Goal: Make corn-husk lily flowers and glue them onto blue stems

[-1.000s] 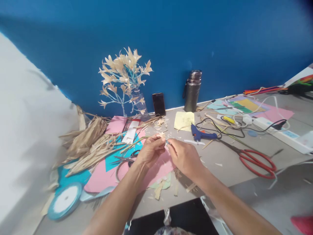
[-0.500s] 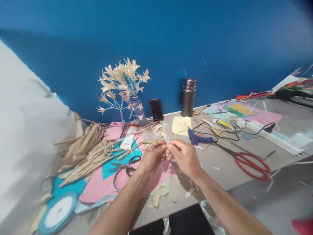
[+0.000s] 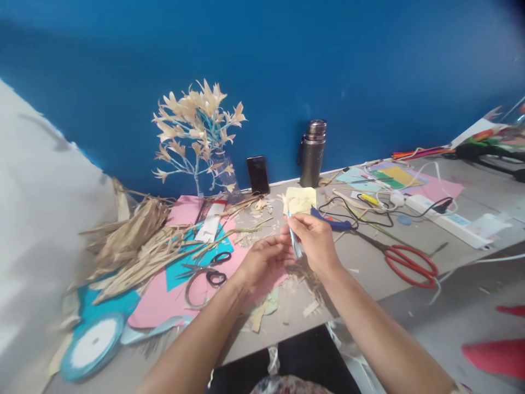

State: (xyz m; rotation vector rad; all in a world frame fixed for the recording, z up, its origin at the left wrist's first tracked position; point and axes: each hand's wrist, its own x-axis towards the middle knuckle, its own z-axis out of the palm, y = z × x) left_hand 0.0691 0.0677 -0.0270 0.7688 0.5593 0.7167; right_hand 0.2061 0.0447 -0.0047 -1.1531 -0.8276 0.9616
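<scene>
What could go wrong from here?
The right hand might bump the blue glue gun close beside it. The small pale flower atop the light blue strip it pinches looks delicate and could bend. The strip's lower end could catch on the nearby left hand.

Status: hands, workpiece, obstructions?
Right hand pinching blue strip below pale flower. Left hand loosely open alongside, contact unclear. Glue gun just beyond right hand, partly hidden by it.

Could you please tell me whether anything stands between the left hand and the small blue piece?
Nothing visible does: the right hand pinches the small blue piece near its pale top, and the lower part hangs right beside the left hand. Whether they touch is unclear.
</scene>
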